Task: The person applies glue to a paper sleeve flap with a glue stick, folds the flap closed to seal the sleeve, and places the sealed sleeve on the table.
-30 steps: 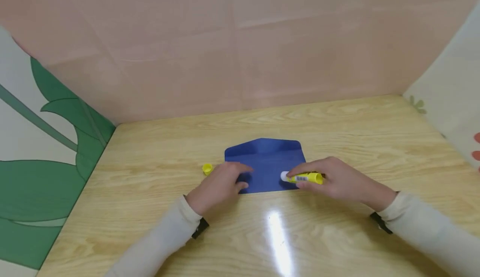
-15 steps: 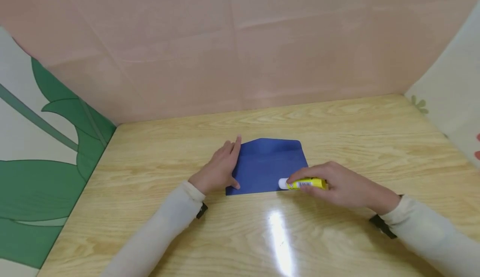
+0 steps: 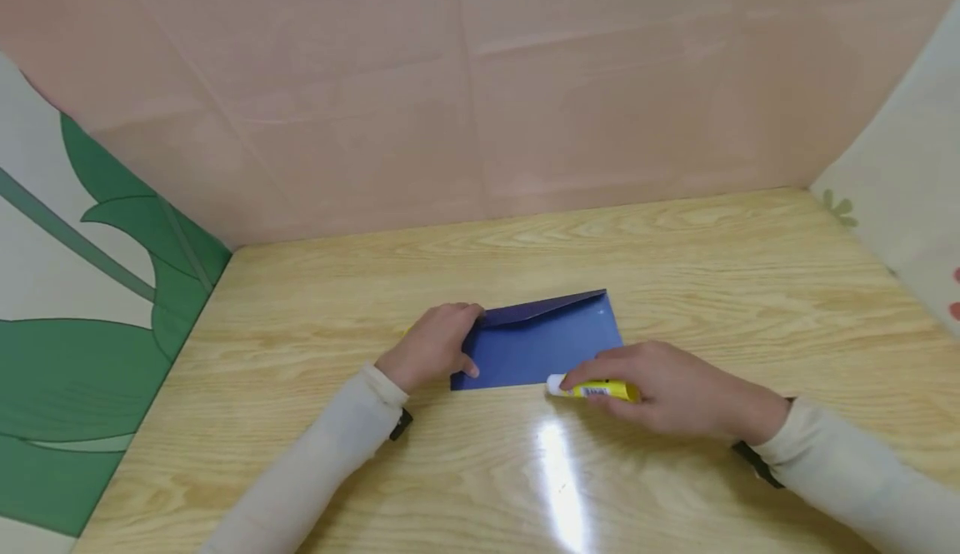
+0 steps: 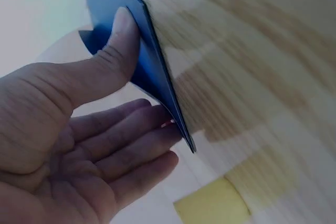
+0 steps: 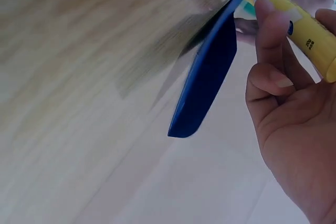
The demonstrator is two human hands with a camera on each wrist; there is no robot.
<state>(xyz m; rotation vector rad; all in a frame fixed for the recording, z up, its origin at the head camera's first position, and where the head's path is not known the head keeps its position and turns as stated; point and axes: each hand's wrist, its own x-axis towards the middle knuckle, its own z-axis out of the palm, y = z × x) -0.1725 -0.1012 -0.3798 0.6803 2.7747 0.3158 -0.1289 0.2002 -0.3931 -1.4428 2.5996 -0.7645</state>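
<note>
A blue envelope point(image 3: 547, 350) lies on the wooden table, its flap point(image 3: 540, 309) raised and leaning over the body. At its left end is my left hand point(image 3: 433, 344). In the left wrist view the thumb point(image 4: 122, 40) presses on the envelope's face while the nearly straight fingers point(image 4: 131, 145) push against the flap side. My right hand point(image 3: 675, 387) holds a yellow glue stick point(image 3: 609, 390), white end pointing left, at the envelope's near edge. The right wrist view shows the glue stick point(image 5: 310, 32) between thumb and fingers, beside the blue flap point(image 5: 205, 87).
A yellow cap point(image 4: 212, 204) stands on the table just left of the envelope, mostly hidden by my left hand in the head view. A pinkish sheet point(image 3: 465, 104) rises behind the table point(image 3: 337, 287), with patterned panels point(image 3: 75, 387) at both sides.
My left hand has gone to the envelope's left end, and the flap has swung up and toward me from lying back. The right hand with the glue stick has shifted slightly nearer.
</note>
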